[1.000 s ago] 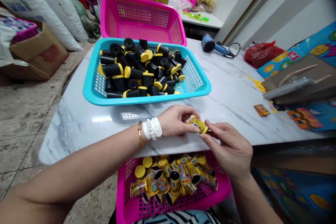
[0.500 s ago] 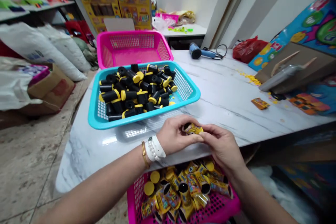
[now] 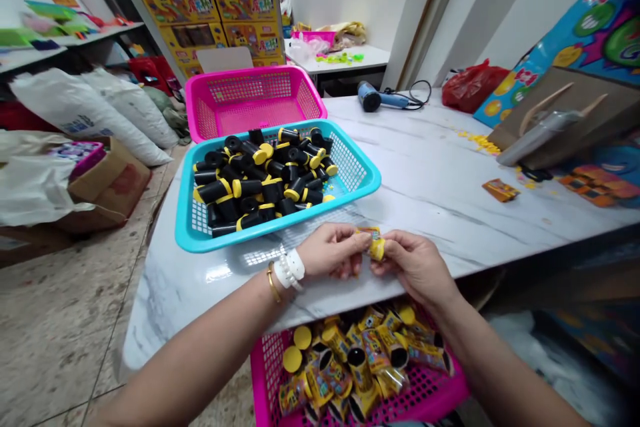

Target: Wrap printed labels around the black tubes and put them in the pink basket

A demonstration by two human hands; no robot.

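Note:
Between my two hands, over the near edge of the table, is a small yellow printed plastic sleeve [image 3: 377, 248]. My left hand [image 3: 334, 252] pinches its left side with thumb and fingers. The right side is gripped by my right hand [image 3: 413, 260]. My fingers cover part of the sleeve, and I cannot see whether anything is inside. Below the table edge, a magenta basket [image 3: 264, 380] holds several black tubes in yellow printed sleeves [image 3: 363, 373] and loose yellow caps [image 3: 293, 359]. Beyond my hands, a blue basket [image 3: 367, 190] is heaped with black tubes with yellow caps [image 3: 260, 190].
A pink basket [image 3: 200, 103] stands behind the blue one. Farther right on the marble-patterned table [image 3: 425, 167] lie a blue heat gun [image 3: 370, 97] with its cord, a red bag [image 3: 473, 87], a flat orange packet [image 3: 501, 190] and an open carton [image 3: 555, 97]. White sacks [image 3: 95, 113] lie at left.
My fingers have shifted on the yellow sleeve. It is turned more upright, and my left thumb now lies across its left side. The view has moved slightly.

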